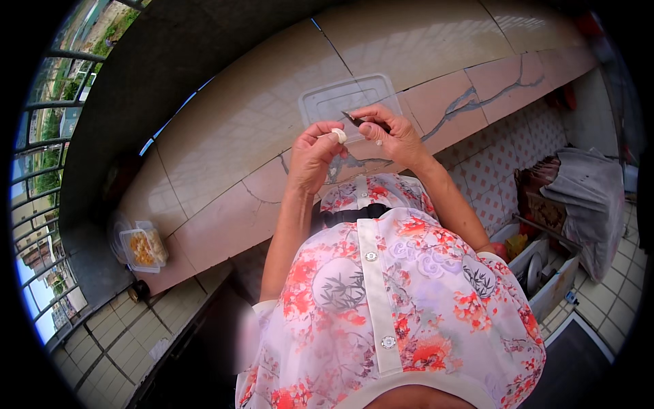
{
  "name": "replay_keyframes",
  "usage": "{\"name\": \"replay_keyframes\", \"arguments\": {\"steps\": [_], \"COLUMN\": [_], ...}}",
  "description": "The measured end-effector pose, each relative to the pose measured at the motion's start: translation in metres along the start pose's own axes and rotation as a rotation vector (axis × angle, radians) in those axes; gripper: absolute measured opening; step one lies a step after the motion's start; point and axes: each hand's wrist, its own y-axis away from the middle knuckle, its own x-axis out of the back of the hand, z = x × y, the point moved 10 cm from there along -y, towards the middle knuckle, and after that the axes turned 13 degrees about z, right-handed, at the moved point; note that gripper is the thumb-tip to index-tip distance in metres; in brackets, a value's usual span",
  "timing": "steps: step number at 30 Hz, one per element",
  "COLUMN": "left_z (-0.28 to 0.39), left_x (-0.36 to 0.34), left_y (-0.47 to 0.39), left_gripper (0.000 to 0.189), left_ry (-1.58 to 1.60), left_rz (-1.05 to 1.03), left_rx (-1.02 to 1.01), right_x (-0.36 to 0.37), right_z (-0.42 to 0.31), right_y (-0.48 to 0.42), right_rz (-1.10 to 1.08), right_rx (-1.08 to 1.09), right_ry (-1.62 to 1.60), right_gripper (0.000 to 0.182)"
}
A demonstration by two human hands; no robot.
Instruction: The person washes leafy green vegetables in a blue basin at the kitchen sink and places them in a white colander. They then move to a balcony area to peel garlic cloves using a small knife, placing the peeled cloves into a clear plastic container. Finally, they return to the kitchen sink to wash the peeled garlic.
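Note:
My left hand (318,152) pinches a small whitish piece (339,135) between thumb and fingers; it may be a garlic clove, but its kind is not certain. Just to the right, my right hand (392,134) grips a small dark knife (364,121), its tip directed toward the left hand. The hands are close together but apart. Behind and partly beneath them, a clear plastic lid (350,91) lies flat on the tiled ledge.
The tiled ledge (245,122) has a cracked pink edge. At its left end stands a clear plastic container (144,248) with orange and whitish pieces. Window bars (41,179) line the far left. A drawer-like box (554,286) and draped grey cloth (587,199) are at right.

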Motion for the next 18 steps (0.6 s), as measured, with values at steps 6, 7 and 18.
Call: {"name": "replay_keyframes", "arguments": {"steps": [6, 7, 18], "left_z": [0.001, 0.002, 0.009], "left_x": [0.004, 0.004, -0.01], "left_y": [-0.001, -0.002, -0.001], "left_gripper": [0.02, 0.019, 0.013], "left_ry": [0.071, 0.105, 0.369], "left_rz": [0.056, 0.052, -0.033], "left_rx": [0.004, 0.0, 0.019], "right_x": [0.02, 0.022, -0.007], "right_z": [0.025, 0.026, -0.016], "right_y": [-0.015, -0.013, 0.005], "right_rz": [0.106, 0.137, -0.005], "right_rx": [-0.07, -0.058, -0.057], "right_ry": [0.173, 0.168, 0.018], "right_gripper": [0.027, 0.028, 0.037]}}
